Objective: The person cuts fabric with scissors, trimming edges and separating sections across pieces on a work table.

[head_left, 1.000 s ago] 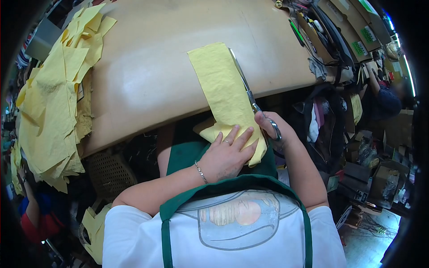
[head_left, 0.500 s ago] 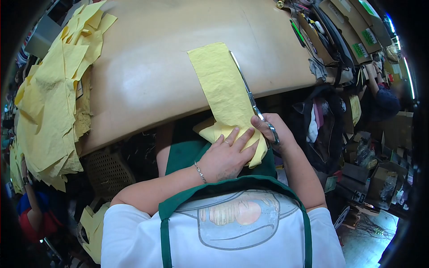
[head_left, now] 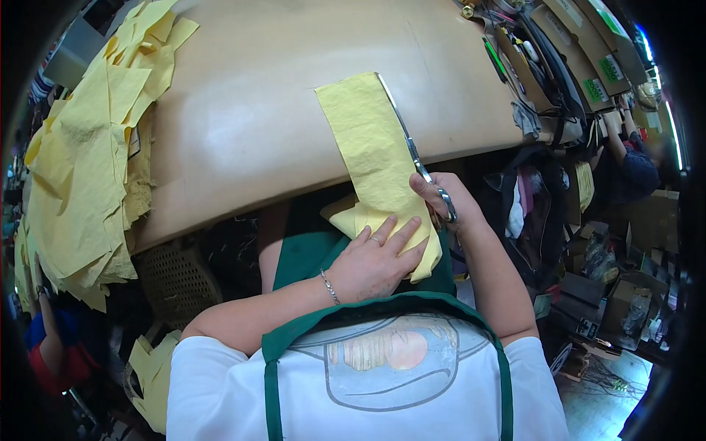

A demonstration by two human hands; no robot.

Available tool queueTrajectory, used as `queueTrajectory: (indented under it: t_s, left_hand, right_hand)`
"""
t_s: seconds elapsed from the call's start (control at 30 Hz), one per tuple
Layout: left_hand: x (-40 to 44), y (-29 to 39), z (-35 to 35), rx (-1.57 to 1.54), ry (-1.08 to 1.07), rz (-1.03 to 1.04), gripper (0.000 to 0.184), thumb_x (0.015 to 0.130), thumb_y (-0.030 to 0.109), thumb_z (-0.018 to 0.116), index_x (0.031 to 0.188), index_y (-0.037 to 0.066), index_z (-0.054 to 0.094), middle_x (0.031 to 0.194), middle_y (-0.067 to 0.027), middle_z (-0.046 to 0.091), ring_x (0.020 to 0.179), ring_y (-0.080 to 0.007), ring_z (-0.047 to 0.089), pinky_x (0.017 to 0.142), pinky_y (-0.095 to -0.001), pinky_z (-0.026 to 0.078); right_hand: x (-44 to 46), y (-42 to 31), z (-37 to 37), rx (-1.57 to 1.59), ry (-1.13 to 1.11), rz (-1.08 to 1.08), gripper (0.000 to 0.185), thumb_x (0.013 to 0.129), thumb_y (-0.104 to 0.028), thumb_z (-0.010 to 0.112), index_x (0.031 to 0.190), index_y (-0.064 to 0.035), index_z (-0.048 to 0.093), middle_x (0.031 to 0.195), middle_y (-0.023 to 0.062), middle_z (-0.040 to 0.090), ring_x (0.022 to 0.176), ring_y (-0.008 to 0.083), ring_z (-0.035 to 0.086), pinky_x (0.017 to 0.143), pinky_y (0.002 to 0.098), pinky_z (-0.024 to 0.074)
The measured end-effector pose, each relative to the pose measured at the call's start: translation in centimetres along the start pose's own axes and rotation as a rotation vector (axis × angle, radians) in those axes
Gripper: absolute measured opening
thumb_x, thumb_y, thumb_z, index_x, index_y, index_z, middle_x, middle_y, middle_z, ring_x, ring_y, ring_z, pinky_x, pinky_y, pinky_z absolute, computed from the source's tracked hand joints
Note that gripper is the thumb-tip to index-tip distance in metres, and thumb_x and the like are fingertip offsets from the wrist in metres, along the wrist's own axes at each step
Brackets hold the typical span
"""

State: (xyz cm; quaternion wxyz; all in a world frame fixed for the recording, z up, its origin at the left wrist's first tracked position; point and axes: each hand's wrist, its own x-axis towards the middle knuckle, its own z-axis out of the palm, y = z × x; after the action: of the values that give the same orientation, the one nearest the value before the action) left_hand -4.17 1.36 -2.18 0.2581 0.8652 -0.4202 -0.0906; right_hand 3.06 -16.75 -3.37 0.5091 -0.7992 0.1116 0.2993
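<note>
Scissors [head_left: 416, 159] are clamped in the right hand [head_left: 457, 198] along one edge of the yellow sheet [head_left: 370, 143], while the left hand [head_left: 376, 253] lies spread flat upon it.

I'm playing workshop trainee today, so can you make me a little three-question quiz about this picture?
1. Which of the person's hands holds the scissors? A) left B) right C) neither
2. True or false: the left hand is touching the yellow sheet.
3. Fill in: the big yellow pile is at the ____ side of the table in this view.

Key: 1. B, the right hand. 2. True. 3. Left.
</note>
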Motion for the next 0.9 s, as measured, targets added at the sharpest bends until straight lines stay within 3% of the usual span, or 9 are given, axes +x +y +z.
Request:
queueTrajectory:
  t_s: [0.5,0.7,0.8,0.9]
  left_hand:
    - [-0.7,-0.2,-0.1,0.028,0.001,-0.014,0.041,0.075,0.021,0.053,0.114,0.009,0.045,0.132,-0.0157,0.030,0.116,-0.0360,0.039,0.084,-0.0486,0.042]
    - [-3.4,-1.5,-5.1,0.032,0.001,-0.136,0.030,0.071,0.007,0.050,0.101,0.002,0.047,0.124,-0.0152,0.041,0.114,-0.0335,0.041,0.088,-0.0449,0.037]
    - [-4.8,-3.1,-8.3,0.217,-0.094,-0.126,0.028,0.071,0.007,0.050,0.098,0.002,0.048,0.123,-0.0150,0.043,0.114,-0.0320,0.042,0.087,-0.0438,0.038]
    - [-5.8,-4.5,-12.5,0.390,-0.148,-0.182,0.024,0.071,0.010,0.052,0.095,0.007,0.051,0.120,-0.0088,0.046,0.116,-0.0271,0.040,0.091,-0.0454,0.035]
  right_hand:
    - [0.8,-2.4,0.0,-0.001,-0.011,0.040,0.063,0.062,-0.068,0.056,0.056,-0.0055,0.045,0.045,0.0013,0.042,0.037,0.0090,0.042,0.034,0.0236,0.0338]
    - [0.6,-1.7,0.3,0.067,0.043,0.050,0.058,0.068,-0.060,0.058,0.057,-0.0042,0.045,0.046,0.0010,0.041,0.037,0.0082,0.041,0.033,0.0241,0.0321]
    - [0.4,-2.1,0.4,0.247,0.069,0.015,0.056,0.070,-0.058,0.058,0.060,-0.0031,0.049,0.046,0.0010,0.042,0.038,0.0080,0.042,0.035,0.0233,0.0326]
    - [1.0,-2.1,-0.9,0.072,0.222,-0.169,0.048,0.071,-0.048,0.064,0.067,-0.0015,0.053,0.050,0.0027,0.046,0.042,0.0084,0.044,0.038,0.0251,0.0346]
